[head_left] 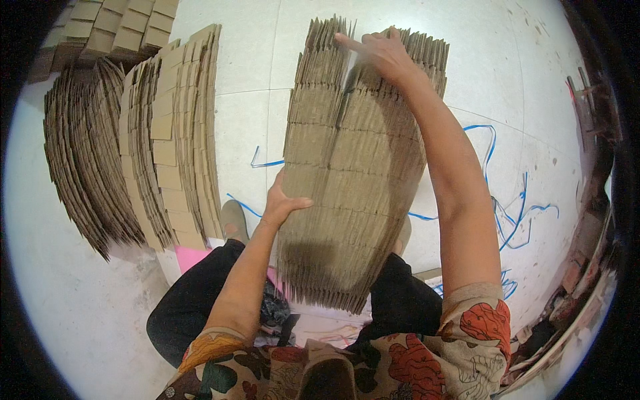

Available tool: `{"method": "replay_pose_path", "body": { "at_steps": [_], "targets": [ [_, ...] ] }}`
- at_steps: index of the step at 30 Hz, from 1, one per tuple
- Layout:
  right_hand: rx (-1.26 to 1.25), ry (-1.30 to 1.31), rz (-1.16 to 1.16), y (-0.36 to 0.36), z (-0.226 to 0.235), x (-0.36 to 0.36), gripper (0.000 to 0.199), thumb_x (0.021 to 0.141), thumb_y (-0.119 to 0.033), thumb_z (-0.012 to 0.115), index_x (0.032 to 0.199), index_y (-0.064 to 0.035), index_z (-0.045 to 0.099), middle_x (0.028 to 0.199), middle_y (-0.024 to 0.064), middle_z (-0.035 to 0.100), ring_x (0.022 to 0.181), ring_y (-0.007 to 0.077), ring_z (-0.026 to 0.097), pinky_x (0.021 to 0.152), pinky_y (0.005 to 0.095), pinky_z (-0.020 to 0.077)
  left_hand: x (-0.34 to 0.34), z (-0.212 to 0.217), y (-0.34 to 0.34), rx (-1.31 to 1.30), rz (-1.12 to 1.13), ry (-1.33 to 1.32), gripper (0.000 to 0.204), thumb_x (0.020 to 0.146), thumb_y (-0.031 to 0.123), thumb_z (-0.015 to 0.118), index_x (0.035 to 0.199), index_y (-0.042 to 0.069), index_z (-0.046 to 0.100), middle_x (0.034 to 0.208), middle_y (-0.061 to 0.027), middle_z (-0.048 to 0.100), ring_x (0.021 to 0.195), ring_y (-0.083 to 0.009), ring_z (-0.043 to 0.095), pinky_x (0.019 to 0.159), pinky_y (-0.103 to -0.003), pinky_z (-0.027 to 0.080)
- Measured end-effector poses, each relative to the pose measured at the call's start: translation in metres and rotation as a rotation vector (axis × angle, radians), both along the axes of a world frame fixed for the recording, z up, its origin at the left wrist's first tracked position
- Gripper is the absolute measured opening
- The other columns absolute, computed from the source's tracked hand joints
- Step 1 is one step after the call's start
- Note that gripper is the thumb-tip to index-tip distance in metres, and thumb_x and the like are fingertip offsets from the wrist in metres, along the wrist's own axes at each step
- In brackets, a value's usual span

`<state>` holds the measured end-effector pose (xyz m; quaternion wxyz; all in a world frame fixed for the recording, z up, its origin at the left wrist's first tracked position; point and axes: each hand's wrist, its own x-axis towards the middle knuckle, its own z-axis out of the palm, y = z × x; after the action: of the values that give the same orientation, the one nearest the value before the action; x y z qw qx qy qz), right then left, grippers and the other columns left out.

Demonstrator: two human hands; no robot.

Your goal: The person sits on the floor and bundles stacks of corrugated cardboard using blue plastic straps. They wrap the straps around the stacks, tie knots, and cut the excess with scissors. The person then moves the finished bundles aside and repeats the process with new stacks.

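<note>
A long bundle of thin brown cardboard strips, packed on edge with rows of creases or slots across it, lies between my legs. A dark gap splits its far part into a narrower left section and a wider right one. My left hand grips the bundle's left side, thumb over the top; the other fingers are mostly hidden. At the far end, my right hand rests over the right section. Its index finger stretches left across the gap to the left section, and its other fingers lie at the far edges, slightly blurred.
More cardboard strips stand packed in curved rows at left, beside lighter cardboard stacks. Further cardboard is at the far left. Loose blue strapping lies on the pale floor. Dark clutter lines the right edge.
</note>
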<state>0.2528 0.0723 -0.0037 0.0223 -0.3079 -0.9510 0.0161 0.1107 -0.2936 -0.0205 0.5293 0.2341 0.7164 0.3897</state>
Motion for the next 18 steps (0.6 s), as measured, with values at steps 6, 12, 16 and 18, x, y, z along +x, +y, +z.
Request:
{"method": "replay_pose_path", "body": {
  "at_steps": [6, 12, 16, 18],
  "targets": [
    [0.016, 0.096, 0.044, 0.006, -0.004, 0.005, 0.045, 0.086, 0.0, 0.041, 0.123, -0.0239, 0.052, 0.107, 0.0068, 0.056, 0.109, 0.0243, 0.05, 0.101, 0.0594, 0.0262, 0.001, 0.006, 0.005, -0.008, -0.03, -0.003, 0.099, 0.051, 0.02, 0.084, 0.133, -0.003, 0.034, 0.121, -0.0139, 0.052, 0.111, -0.0233, 0.05, 0.096, -0.033, 0.039],
    [0.044, 0.267, 0.081, 0.011, -0.019, 0.008, 0.033, 0.081, 0.0, 0.046, 0.108, -0.0128, 0.061, 0.111, 0.0071, 0.057, 0.111, 0.0248, 0.05, 0.101, 0.058, 0.027, -0.007, -0.001, -0.001, -0.008, -0.009, -0.028, 0.096, 0.054, 0.019, 0.081, 0.135, -0.002, 0.034, 0.123, -0.0139, 0.051, 0.112, -0.0236, 0.049, 0.097, -0.033, 0.038],
    [0.006, 0.116, 0.035, 0.011, -0.008, -0.002, 0.049, 0.085, 0.0, 0.044, 0.127, -0.0239, 0.047, 0.096, 0.0061, 0.063, 0.099, 0.0262, 0.057, 0.099, 0.0596, 0.0271, -0.008, -0.008, -0.008, 0.03, 0.056, -0.117, 0.094, 0.056, 0.02, 0.079, 0.135, -0.002, 0.034, 0.124, -0.0131, 0.05, 0.113, -0.0232, 0.048, 0.098, -0.033, 0.036],
    [0.044, 0.038, 0.027, 0.005, -0.001, -0.011, 0.056, 0.087, 0.0, 0.042, 0.135, -0.03, 0.037, 0.091, 0.005, 0.064, 0.096, 0.0257, 0.059, 0.099, 0.0606, 0.0265, -0.01, -0.009, -0.008, 0.04, 0.038, -0.104, 0.092, 0.057, 0.021, 0.078, 0.135, -0.002, 0.034, 0.125, -0.0126, 0.05, 0.113, -0.0229, 0.048, 0.098, -0.033, 0.036]
  ]
}}
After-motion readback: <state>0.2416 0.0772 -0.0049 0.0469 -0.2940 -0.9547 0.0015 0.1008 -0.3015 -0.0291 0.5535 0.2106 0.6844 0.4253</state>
